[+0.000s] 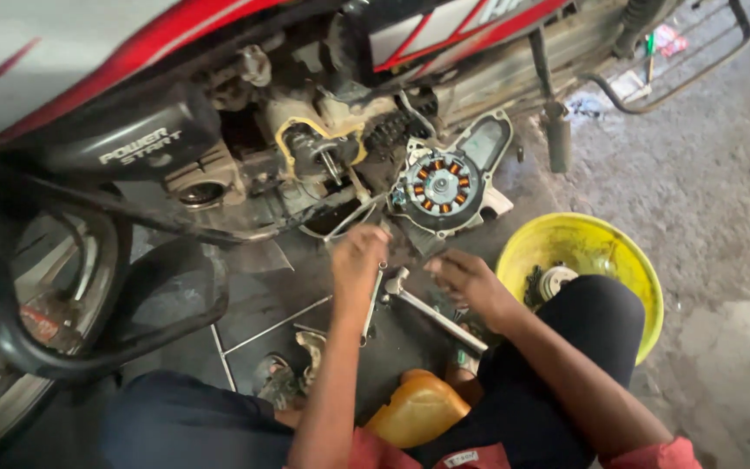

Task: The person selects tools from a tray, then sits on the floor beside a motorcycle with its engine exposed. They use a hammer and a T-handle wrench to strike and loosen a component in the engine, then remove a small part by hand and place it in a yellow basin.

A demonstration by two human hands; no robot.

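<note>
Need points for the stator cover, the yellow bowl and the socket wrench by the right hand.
stator cover [441, 188], head view, on the ring of copper coils.
yellow bowl [580, 236], head view, on the bare inner wall at the far side.
socket wrench [434, 313], head view, on the middle of the metal shaft.

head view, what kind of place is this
Probably a motorbike repair shop floor: a motorcycle with its engine cover off, a spanner in the left hand, and a yellow parts basin on rough concrete.
</note>
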